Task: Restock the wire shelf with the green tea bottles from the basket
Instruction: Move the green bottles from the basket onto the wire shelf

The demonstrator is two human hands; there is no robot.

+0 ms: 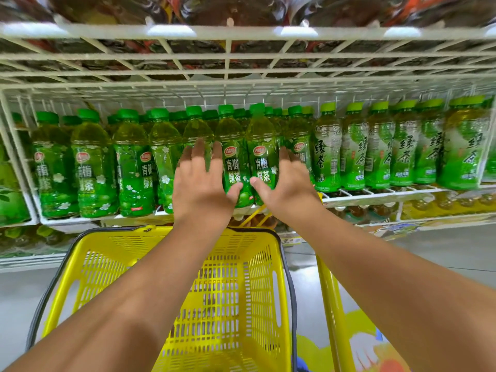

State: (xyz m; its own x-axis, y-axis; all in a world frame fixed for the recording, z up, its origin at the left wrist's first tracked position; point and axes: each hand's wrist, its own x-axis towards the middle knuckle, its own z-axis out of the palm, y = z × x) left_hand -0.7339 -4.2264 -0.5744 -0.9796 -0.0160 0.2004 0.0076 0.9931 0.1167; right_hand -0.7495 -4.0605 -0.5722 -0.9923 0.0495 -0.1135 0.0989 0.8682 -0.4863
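Two green tea bottles (248, 157) upright on wire shelf (375, 197), 12 o'clock of yellow basket (134, 253) | left hand (200, 183), right hand (288, 183) open, flanking them equally close, thumbs touching labels

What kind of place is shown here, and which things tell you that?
Most likely a shop's drinks aisle. A white wire shelf holds rows of identical green tea bottles facing outward, a yellow shopping basket stands below, and more bottled drinks fill the shelves above and beneath.
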